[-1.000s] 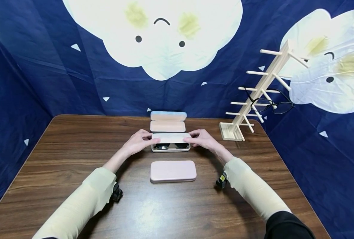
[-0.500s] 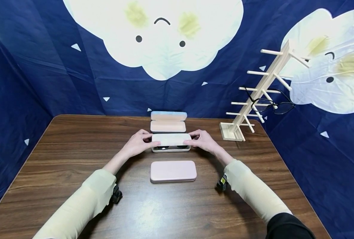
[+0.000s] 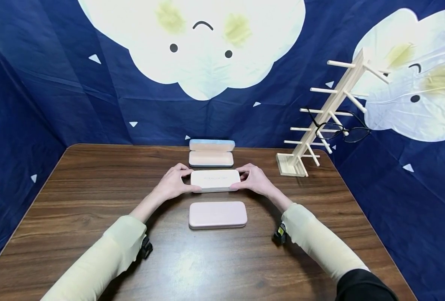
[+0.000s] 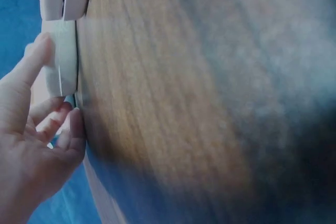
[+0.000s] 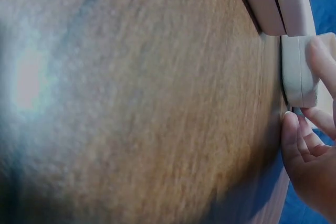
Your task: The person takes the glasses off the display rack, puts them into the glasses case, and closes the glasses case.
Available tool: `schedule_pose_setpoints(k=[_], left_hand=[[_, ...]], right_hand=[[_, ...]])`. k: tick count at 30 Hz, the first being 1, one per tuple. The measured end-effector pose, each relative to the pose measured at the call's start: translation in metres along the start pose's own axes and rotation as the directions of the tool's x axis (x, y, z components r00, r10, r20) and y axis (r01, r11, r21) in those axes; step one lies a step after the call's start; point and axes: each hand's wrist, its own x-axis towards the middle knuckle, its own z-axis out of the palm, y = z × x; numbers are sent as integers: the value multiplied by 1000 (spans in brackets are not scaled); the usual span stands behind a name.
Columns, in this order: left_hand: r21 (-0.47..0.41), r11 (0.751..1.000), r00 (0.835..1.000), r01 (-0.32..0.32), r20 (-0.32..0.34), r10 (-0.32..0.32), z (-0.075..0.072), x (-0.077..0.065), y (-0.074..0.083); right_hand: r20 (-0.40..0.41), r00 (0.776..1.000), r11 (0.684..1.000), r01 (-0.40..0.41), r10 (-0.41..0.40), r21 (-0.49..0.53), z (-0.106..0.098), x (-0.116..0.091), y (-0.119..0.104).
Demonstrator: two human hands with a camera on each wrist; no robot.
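Observation:
A white glasses case [image 3: 215, 179] lies on the table with its lid down, faint lettering across the top. My left hand [image 3: 175, 182] grips its left end, thumb at the front edge and fingers behind. At the opposite end, my right hand [image 3: 255, 180] holds it the same way. The left wrist view shows the thumb on the white case [image 4: 64, 66], its lid seam a thin line. In the right wrist view the thumb presses the white case [image 5: 299, 72] near its top edge. The sunglasses inside are hidden by the lid.
A closed pink glasses case [image 3: 217, 215] lies in front of the white one. Behind it stands an open blue case [image 3: 211, 159] with a pale lining. A wooden peg rack [image 3: 329, 108] bearing black-framed glasses [image 3: 344, 131] stands at the table's [image 3: 105, 184] back right.
The white case's lid has swung down toward me under both hands, from partly raised with dark sunglasses showing to fully down. The other cases and the rack have not moved.

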Motion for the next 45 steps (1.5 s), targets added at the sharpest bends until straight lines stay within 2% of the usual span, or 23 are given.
schedule_pose_setpoints(k=[9,33,39,45], left_hand=[[5,1000,1000,2,8,-2,1,-2,-1],[9,999,999,-36,19,36,5,-21,6],[-7,1000,1000,-20,21,20,2,-21,10],[-32,999,999,-43,-31,42,-3,-21,21]], right_hand=[[-16,1000,1000,-18,18,3,4,-3,3],[41,999,1000,6,-7,16,-2,-24,-1],[26,999,993,21,-24,113,-13,-33,-2],[-51,997,966,63,-52,252,-28,-49,0]])
